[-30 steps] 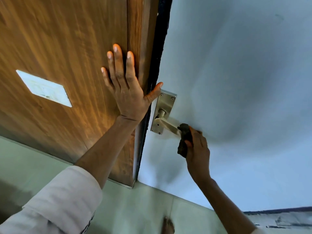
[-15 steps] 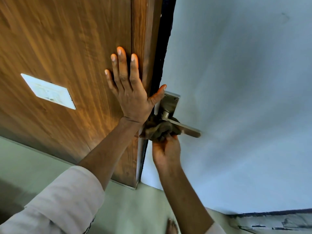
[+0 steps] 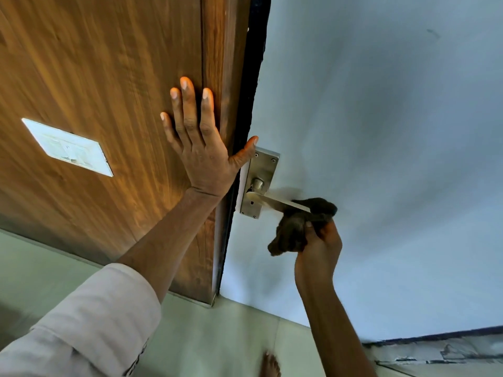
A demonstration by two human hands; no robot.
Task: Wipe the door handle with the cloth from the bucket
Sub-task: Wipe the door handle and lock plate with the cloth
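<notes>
A brushed metal lever door handle (image 3: 272,201) on its backplate (image 3: 265,170) sits at the left edge of the pale blue-grey door (image 3: 381,131). My right hand (image 3: 319,247) grips a dark brown cloth (image 3: 299,227), which is wrapped over the outer tip of the lever. A loose fold of the cloth hangs down to the left of my fingers. My left hand (image 3: 201,151) lies flat with spread fingers on the wooden panel (image 3: 95,77), its thumb touching the top corner of the backplate. No bucket is in view.
A white switch plate (image 3: 66,146) is set in the wooden panel at the left. Pale green floor tiles (image 3: 217,336) lie below, with a bare foot (image 3: 269,365) at the bottom edge. A dark-edged ledge (image 3: 435,349) runs along the lower right.
My right hand has slid the cloth along the lever from the base by the backplate out to the tip. My left hand has stayed flat on the wood.
</notes>
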